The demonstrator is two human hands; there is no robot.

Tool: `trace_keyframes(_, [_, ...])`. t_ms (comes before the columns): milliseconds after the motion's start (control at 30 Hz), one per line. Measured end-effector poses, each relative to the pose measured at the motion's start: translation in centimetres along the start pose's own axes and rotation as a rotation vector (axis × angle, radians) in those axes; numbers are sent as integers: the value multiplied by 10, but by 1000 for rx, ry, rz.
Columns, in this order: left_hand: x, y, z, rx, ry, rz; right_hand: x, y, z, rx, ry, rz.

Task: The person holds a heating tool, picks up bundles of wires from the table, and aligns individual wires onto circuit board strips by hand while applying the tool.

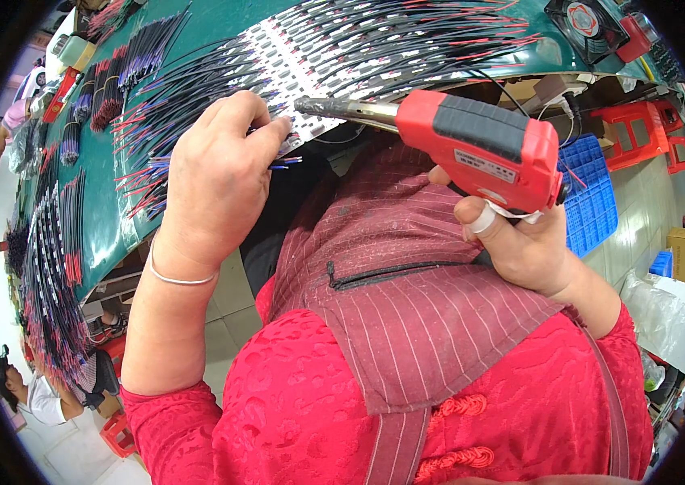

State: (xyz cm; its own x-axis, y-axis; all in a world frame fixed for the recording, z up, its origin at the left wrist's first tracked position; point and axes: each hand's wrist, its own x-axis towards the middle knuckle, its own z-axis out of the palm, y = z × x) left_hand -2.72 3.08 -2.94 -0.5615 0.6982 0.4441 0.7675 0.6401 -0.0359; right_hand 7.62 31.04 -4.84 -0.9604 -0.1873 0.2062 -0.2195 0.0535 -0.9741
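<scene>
My right hand [524, 246], with a white band round a finger, grips a red and black soldering gun [480, 133]. Its metal barrel points left and ends in a dark tip beside my left fingertips. Bent into a pinch at the near edge of the white circuit-board panel [310, 125] is my left hand [221, 166]. Thin blue-ended wires [286, 162] stick out beneath those fingers, which appear to hold them; the exact grip is hidden. Rows of black wires [391, 52] with red ends lie across the panel.
A green table [112, 226] carries bundles of wires [108, 89] at the left. A black fan [589, 31] sits at the far right. Below the table edge are a blue crate [589, 198] and a red plastic stool [630, 137]. Another person [39, 400] is at the left.
</scene>
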Motion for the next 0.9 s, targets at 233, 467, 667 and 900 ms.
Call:
trace_keyframes(233, [-2,-8,4,-74,23,-15,-2,-2,3,50,46,78])
trace_keyframes(467, [-4,-22,6,-170,13,-13,-7,1,0,51,18,146])
trace_keyframes(667, [-3,-21,6,-136,26,46,1,-3,6,36,41,64])
trace_keyframes(900, [0,-16,2,-105,23,70,-4,0,4,49,33,110])
